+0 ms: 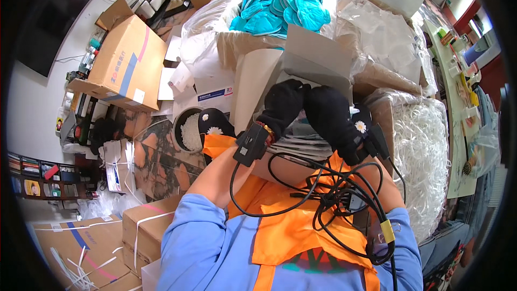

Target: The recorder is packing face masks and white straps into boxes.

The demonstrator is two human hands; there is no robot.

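Observation:
Both my hands wear black gloves and meet over an open pale cardboard box [318,64] in front of my lap. The fingers of my left hand [283,105] are curled in toward the right hand. My right hand [329,113] is also closed, its fingertips pointing down and in beside the left. Dark glove fabric and the angle hide what they pinch; a sliver of something pale shows between them. Under the hands, a stack of thin flat packets [301,144] fills the near part of the box.
Ahead stands a plastic-lined carton [212,37] of turquoise masks [285,11]. A carton of white elastic loops [420,156] is at my right. A bowl of white pellets [189,129] sits left of my knee. Black cables [328,199] hang across my lap. Cartons [126,59] stand at left.

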